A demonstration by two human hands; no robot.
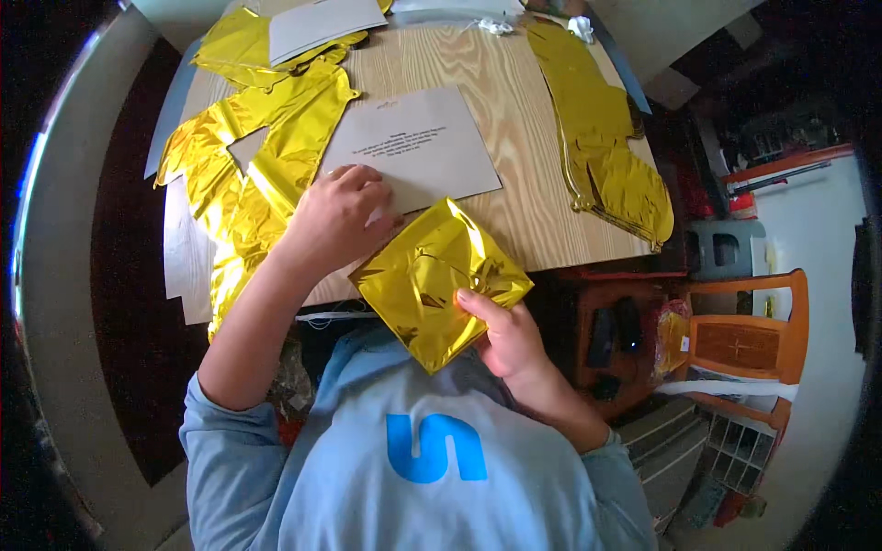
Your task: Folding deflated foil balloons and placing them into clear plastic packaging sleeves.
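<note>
My right hand [503, 332] grips a folded square of shiny gold foil balloon [427, 275] by its near right side. The thumb lies on top; the other fingers are mostly hidden beneath. This packet is in front of my chest, by the table's near edge. My left hand [344, 216] is closed, its fingers curled at the near left part of a flat greyish-white bag [427, 151] with small print. A bit of white shows between its thumb and fingers. Just left of that hand spreads an unfolded gold foil balloon [276, 138].
Another flat gold foil balloon [597, 129] lies along the table's right side. At the far left, a white sheet [322, 26] rests on more gold foil [234, 46]. Crumpled white scraps [494, 27] are at the back. A wooden chair [740, 344] stands at right.
</note>
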